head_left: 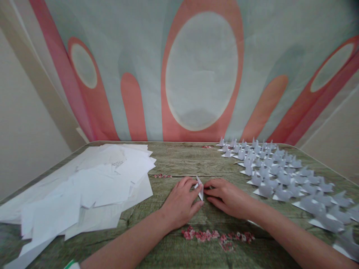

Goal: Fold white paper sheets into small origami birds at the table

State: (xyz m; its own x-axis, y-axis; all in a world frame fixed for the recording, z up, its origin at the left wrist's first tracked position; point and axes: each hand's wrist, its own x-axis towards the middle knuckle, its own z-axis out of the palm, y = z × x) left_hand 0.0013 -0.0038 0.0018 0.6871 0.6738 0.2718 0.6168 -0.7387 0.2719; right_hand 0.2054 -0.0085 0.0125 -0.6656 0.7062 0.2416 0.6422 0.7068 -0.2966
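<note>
A small folded piece of white paper (200,189) stands on edge between my two hands at the middle of the table. My left hand (183,200) pinches it, with fingers on its left side and the thumb near its lower end. From the other side my right hand (226,196) reaches in, its fingertips at the paper's right edge; whether they grip it or only touch it I cannot tell. Both hands rest low over the wood-patterned tabletop (179,160).
Loose white paper sheets (106,186) lie in a wide overlapping pile on the left. Many folded white paper birds (263,179) stand in rows along the right side. Pink flower prints (204,235) mark the tabletop. A patterned cloth (151,37) hangs behind the table.
</note>
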